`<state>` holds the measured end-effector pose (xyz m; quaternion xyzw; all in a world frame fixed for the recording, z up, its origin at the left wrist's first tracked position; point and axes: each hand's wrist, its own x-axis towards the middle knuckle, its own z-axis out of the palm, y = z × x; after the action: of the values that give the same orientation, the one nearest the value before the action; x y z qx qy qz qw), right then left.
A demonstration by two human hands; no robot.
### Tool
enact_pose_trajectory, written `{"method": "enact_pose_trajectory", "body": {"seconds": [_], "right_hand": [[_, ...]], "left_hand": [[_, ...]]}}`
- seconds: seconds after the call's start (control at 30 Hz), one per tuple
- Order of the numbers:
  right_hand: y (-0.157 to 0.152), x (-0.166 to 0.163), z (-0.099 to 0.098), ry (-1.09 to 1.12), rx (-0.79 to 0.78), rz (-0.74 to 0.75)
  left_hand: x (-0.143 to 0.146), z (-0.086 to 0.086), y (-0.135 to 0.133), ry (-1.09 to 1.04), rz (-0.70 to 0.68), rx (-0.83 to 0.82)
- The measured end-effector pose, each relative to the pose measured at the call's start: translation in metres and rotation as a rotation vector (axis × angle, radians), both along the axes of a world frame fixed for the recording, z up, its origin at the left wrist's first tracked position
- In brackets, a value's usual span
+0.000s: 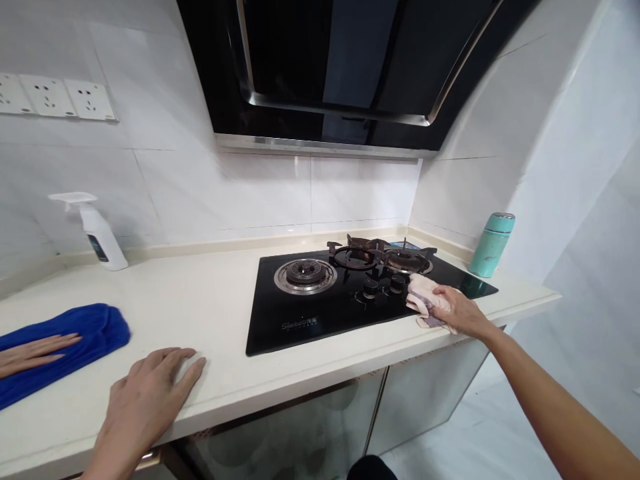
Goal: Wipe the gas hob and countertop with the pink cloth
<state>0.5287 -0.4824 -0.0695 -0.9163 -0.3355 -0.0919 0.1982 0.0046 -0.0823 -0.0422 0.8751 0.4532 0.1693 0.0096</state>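
My right hand (pixel 457 311) grips a crumpled pale pink cloth (pixel 425 297), pressed on the front right part of the black glass gas stove (pixel 330 313). Just left of the cloth are two black control knobs (pixel 371 288). My left hand (pixel 153 393) rests on the white countertop (pixel 200 293) near its front edge, holding nothing, fingers bent and thumb apart. The left burner (pixel 305 275) is bare of a pan support. Dark, rusty-looking pan supports (pixel 356 257) sit together toward the right burner (pixel 407 261).
At the far left another person's hand (pixel 35 353) lies on a blue cloth (pixel 100 323). A white spray bottle (pixel 103 237) stands behind it. A turquoise flask (pixel 493 245) stands right of the stove. The black range hood (pixel 325 73) overhangs it. Wall sockets (pixel 47 95) are upper left.
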Motion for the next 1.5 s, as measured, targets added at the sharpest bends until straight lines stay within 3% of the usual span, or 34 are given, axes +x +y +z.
{"method": "enact_pose_trajectory", "body": {"seconds": [0.13, 0.3, 0.53, 0.7, 0.87, 0.93, 1.03, 1.1, 1.17, 1.27, 1.33, 1.43, 1.5], "right_hand": [[-0.007, -0.015, -0.005, -0.093, 0.032, -0.165], [0.017, -0.094, -0.02, -0.284, 0.055, -0.243], [0.113, -0.236, -0.033, -0.301, 0.246, -0.007], [0.183, -0.323, -0.028, -0.207, 0.279, 0.294], [0.207, -0.374, -0.011, -0.125, 0.321, 0.499], [0.2, -0.371, -0.002, -0.04, 0.297, 0.611], [0.181, -0.333, 0.013, 0.071, 0.388, 0.774], [0.171, -0.294, 0.02, 0.055, 0.518, 0.656], [0.167, -0.253, 0.023, -0.051, 0.488, 0.501], [0.168, -0.209, 0.011, -0.146, 0.288, 0.448], [0.17, -0.194, -0.004, -0.154, 0.222, 0.458], [0.173, -0.184, -0.023, -0.141, 0.168, 0.485], [0.175, -0.178, -0.033, -0.134, 0.146, 0.494]], "left_hand": [[0.0, 0.0, 0.001, -0.007, -0.006, -0.013], [0.003, -0.002, -0.002, 0.003, -0.009, -0.005], [0.005, 0.003, -0.009, 0.003, -0.003, -0.002], [0.006, 0.003, -0.009, -0.044, 0.006, -0.018], [0.004, -0.004, -0.004, -0.181, -0.015, 0.029], [0.002, -0.004, -0.006, -0.311, -0.046, 0.069], [0.001, 0.003, -0.024, -0.51, -0.182, 0.19], [0.009, 0.011, -0.046, -0.53, -0.326, 0.248], [0.024, 0.017, -0.072, -0.428, -0.472, 0.262], [0.057, 0.023, -0.105, -0.135, -0.612, 0.236], [0.079, 0.021, -0.123, 0.03, -0.629, 0.209], [0.105, 0.009, -0.152, 0.107, -0.547, 0.246], [0.117, -0.002, -0.172, 0.078, -0.57, 0.311]]}}
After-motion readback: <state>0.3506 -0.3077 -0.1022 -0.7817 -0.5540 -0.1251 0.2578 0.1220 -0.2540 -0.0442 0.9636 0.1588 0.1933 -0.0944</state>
